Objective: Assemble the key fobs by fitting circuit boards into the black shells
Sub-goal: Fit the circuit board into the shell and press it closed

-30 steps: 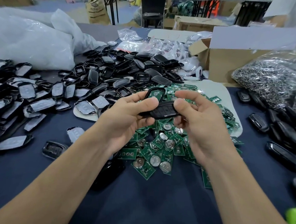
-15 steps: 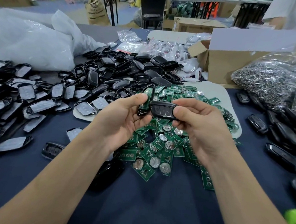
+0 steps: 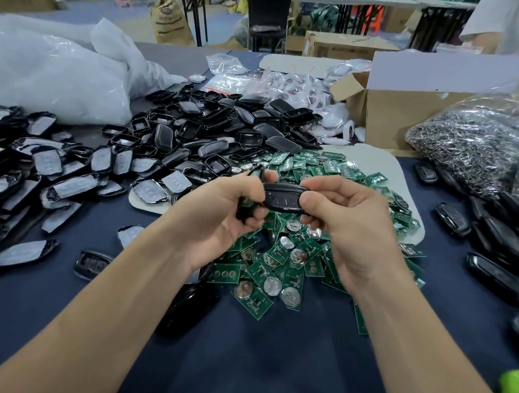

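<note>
Well beyond the left hand (image 3: 217,215), a black chair (image 3: 268,9) stood among folding tables (image 3: 358,0) on a bluish floor (image 3: 89,20), cardboard boxes (image 3: 339,47) nearby.

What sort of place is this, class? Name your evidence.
Probably a small assembly workshop: heaps of black plastic key-fob shells, a pile of green circuit boards with coin cells, and an open brown cardboard carton.

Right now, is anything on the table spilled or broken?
Nothing looks broken. The green circuit boards lie in a loose heap that spills past the near edge of the pale mat onto the blue cloth. The black shells are heaped too, but that looks like work stock, not an accident.
</note>
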`<state>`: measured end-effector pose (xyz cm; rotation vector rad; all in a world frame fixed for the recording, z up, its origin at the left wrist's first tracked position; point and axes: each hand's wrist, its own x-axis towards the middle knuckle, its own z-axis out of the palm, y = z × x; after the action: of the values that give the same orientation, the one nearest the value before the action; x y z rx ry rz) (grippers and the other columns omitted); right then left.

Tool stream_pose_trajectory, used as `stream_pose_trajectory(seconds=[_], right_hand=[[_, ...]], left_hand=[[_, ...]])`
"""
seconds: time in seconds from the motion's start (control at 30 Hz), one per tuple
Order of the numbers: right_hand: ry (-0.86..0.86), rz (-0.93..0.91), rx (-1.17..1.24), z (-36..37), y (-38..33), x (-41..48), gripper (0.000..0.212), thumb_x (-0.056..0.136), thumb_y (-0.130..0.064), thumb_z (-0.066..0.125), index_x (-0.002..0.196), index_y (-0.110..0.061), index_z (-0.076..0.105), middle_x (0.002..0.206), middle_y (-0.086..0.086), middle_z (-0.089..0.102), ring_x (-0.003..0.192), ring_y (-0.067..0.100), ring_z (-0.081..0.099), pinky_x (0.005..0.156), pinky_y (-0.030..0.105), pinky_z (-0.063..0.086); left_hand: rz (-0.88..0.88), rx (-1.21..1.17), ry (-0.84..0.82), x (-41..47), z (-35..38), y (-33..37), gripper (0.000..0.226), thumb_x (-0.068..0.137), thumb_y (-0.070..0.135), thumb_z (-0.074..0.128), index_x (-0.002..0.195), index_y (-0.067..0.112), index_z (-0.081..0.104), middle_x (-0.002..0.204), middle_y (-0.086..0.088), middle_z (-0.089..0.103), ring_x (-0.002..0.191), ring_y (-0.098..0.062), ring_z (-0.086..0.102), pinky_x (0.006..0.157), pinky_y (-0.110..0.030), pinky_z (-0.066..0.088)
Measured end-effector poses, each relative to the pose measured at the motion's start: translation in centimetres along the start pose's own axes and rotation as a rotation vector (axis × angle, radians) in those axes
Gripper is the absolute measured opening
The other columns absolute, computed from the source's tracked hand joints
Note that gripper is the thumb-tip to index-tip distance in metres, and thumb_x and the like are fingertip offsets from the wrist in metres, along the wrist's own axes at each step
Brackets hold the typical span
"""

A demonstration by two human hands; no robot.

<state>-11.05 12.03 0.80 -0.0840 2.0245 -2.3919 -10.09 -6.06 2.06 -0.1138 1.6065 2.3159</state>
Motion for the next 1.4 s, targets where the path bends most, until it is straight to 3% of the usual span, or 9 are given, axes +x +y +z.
stream_pose_trajectory(seconds=[0.27,0.43,0.63,0.77,0.9,1.0,1.13,1.33,1.4], right_hand=[[0.049,0.002,0.060,-0.10,-0.05,0.07,0.022,0.086,0.009,0.073,0.083,-0.012,0.077,0.071,0.007,0.072,0.057,0.015,0.060,0.056,0.022,0.050],[0.072,0.008,0.097,-0.29,-0.03,0.17,0.021,0.087,0.010,0.072,0.084,-0.011,0.077,0.070,0.007,0.071,0.057,0.017,0.060,0.057,0.023,0.051],[0.062,-0.003,0.066,-0.24,-0.01,0.18,0.021,0.086,0.010,0.073,0.084,-0.011,0.077,0.070,0.006,0.072,0.058,0.016,0.061,0.057,0.023,0.052],[0.065,0.009,0.061,-0.18,0.02,0.19,0.021,0.085,0.010,0.073,0.084,-0.011,0.077,0.070,0.005,0.072,0.058,0.015,0.061,0.055,0.021,0.051],[0.080,-0.001,0.029,-0.09,0.09,0.18,0.021,0.084,0.009,0.075,0.083,-0.012,0.077,0.068,0.004,0.072,0.057,0.015,0.062,0.054,0.020,0.050],[0.090,-0.029,0.004,0.05,0.08,0.10,0.022,0.083,0.009,0.076,0.082,-0.012,0.078,0.066,0.002,0.073,0.054,0.013,0.063,0.053,0.018,0.049],[0.095,-0.029,0.008,0.12,0.07,0.08,0.020,0.083,0.009,0.077,0.084,-0.012,0.078,0.068,0.003,0.073,0.054,0.013,0.064,0.052,0.017,0.049],[0.100,-0.011,0.023,-0.04,0.18,0.15,0.020,0.083,0.009,0.075,0.084,-0.010,0.076,0.066,0.002,0.072,0.054,0.013,0.062,0.053,0.018,0.049],[0.094,-0.001,0.006,0.01,0.17,0.16,0.020,0.084,0.008,0.075,0.084,-0.012,0.076,0.067,0.003,0.072,0.055,0.014,0.063,0.053,0.018,0.049]], left_hand=[[0.056,0.045,0.034,0.21,-0.43,-0.16,0.043,0.073,0.007,0.072,0.115,0.011,0.063,0.063,0.007,0.054,0.057,-0.006,0.039,0.057,-0.021,0.031],[0.045,0.177,0.083,0.27,-0.09,-0.42,0.023,0.086,0.009,0.070,0.109,0.010,0.067,0.055,0.007,0.041,0.050,-0.008,0.031,0.063,-0.031,0.013],[0.081,0.195,0.154,0.57,-0.03,-0.85,0.045,0.095,0.005,0.066,0.137,-0.008,0.056,0.055,0.008,0.040,0.048,-0.008,0.031,0.052,-0.022,0.020],[0.082,0.199,0.154,0.37,0.07,-0.62,0.008,0.094,0.003,0.066,0.101,0.002,0.067,0.054,0.007,0.039,0.046,-0.008,0.031,0.049,-0.021,0.022],[0.065,0.216,0.139,0.43,0.00,-0.79,0.041,0.095,0.005,0.065,0.057,0.020,0.065,0.053,0.007,0.037,0.045,-0.007,0.029,0.047,-0.020,0.022],[0.076,0.162,0.154,0.34,0.26,-0.62,0.006,0.095,0.005,0.064,0.093,0.010,0.067,0.055,0.007,0.036,0.046,-0.007,0.028,0.048,-0.020,0.020],[0.081,0.142,0.152,0.38,0.26,-0.58,0.039,0.097,0.006,0.062,0.135,-0.005,0.057,0.057,0.008,0.035,0.048,-0.008,0.027,0.052,-0.023,0.019],[0.072,0.192,0.147,0.19,0.39,-0.73,0.010,0.097,0.007,0.064,0.088,0.010,0.065,0.055,0.006,0.038,0.047,-0.008,0.029,0.049,-0.021,0.021],[0.077,0.204,0.134,0.25,0.42,-0.67,0.003,0.096,0.008,0.066,0.094,0.006,0.067,0.054,0.007,0.038,0.046,-0.008,0.030,0.051,-0.022,0.021]])
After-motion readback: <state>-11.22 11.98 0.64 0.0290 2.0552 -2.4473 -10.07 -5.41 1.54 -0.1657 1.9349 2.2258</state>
